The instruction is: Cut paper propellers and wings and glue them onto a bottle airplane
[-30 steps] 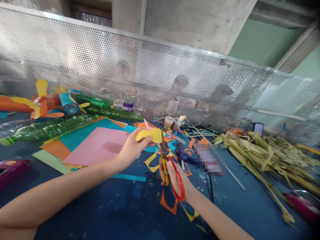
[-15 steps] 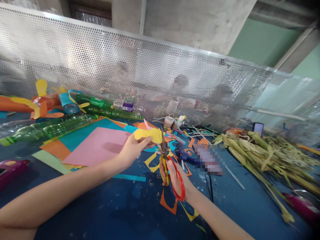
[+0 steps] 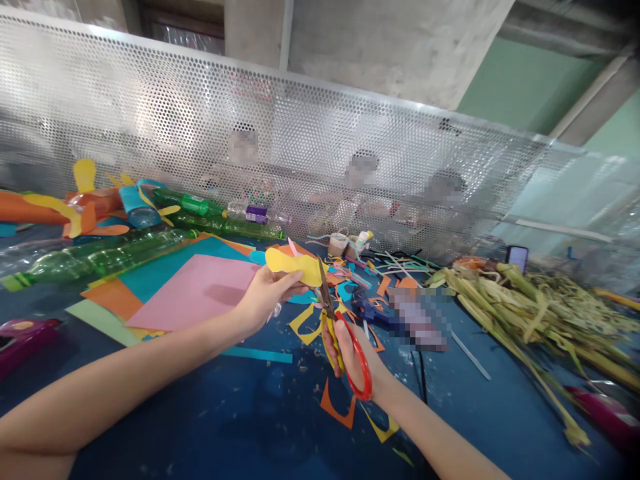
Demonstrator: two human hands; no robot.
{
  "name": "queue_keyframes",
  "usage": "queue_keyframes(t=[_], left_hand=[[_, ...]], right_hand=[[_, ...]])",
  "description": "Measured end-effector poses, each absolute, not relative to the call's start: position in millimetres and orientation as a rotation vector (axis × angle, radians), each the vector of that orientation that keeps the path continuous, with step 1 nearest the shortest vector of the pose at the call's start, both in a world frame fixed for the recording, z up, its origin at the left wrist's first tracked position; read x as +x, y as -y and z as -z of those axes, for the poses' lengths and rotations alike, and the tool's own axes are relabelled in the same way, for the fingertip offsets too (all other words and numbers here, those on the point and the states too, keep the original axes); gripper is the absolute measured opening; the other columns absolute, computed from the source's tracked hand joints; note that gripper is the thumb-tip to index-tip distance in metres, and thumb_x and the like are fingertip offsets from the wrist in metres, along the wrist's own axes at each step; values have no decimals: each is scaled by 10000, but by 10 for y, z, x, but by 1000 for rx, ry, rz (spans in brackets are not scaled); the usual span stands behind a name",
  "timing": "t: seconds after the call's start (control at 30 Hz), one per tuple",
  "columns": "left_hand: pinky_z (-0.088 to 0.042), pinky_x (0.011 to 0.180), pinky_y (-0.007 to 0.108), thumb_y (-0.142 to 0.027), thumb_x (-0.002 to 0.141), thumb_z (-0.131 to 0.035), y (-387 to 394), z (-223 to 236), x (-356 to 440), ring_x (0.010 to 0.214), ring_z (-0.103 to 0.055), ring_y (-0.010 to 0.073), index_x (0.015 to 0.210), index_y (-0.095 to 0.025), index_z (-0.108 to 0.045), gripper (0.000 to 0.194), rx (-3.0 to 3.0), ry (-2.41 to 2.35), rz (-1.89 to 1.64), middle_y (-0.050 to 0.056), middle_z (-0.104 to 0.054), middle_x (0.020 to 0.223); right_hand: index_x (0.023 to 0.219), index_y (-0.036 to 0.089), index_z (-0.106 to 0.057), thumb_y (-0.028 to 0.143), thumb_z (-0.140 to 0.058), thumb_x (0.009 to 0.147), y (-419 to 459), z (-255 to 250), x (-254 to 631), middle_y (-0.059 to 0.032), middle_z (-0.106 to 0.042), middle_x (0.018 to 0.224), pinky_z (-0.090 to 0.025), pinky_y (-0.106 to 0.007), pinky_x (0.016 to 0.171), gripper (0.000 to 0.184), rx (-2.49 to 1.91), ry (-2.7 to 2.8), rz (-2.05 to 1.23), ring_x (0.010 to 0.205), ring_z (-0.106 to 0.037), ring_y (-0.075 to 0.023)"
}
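My left hand point(image 3: 265, 297) pinches a yellow paper cut-out point(image 3: 293, 264) and holds it up above the blue table point(image 3: 225, 413). My right hand point(image 3: 353, 353) grips scissors point(image 3: 340, 337) with one yellow and one red handle. Their blades point up and meet the right edge of the yellow paper. Paper offcuts point(image 3: 337, 410) in orange, yellow and blue lie under and around both hands.
Pink point(image 3: 200, 290), teal and orange paper sheets lie at the left, beside green plastic bottles point(image 3: 105, 253). A heap of dried leaves point(image 3: 530, 310) fills the right. A perforated metal screen point(image 3: 300, 147) stands behind, with people seated beyond it. A phone point(image 3: 516, 255) leans near it.
My left hand has turned the yellow paper slightly and shifted it left. The scissors have tilted a little, their blades still at the paper's edge.
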State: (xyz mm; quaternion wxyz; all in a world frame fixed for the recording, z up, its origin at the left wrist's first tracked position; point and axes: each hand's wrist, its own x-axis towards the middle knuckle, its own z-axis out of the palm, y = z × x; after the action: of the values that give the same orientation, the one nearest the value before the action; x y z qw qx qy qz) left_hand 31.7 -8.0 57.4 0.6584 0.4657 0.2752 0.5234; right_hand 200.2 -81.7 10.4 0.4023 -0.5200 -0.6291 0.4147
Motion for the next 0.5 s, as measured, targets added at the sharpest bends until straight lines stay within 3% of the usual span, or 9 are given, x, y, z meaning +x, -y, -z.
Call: queue_keyframes(t=[0.5], left_hand=[[-496,594,202,-255,696,-704,15,-542,291,606,-645,116,859,-113,-656,222,1083,-637,-1174,86,-714,797]], right_hand=[[659,201,-371,602,-247,877,820,-51,2029,47,-358,549,-307,-208,329,473,-1357,1635,-1016,368,-352,-71]])
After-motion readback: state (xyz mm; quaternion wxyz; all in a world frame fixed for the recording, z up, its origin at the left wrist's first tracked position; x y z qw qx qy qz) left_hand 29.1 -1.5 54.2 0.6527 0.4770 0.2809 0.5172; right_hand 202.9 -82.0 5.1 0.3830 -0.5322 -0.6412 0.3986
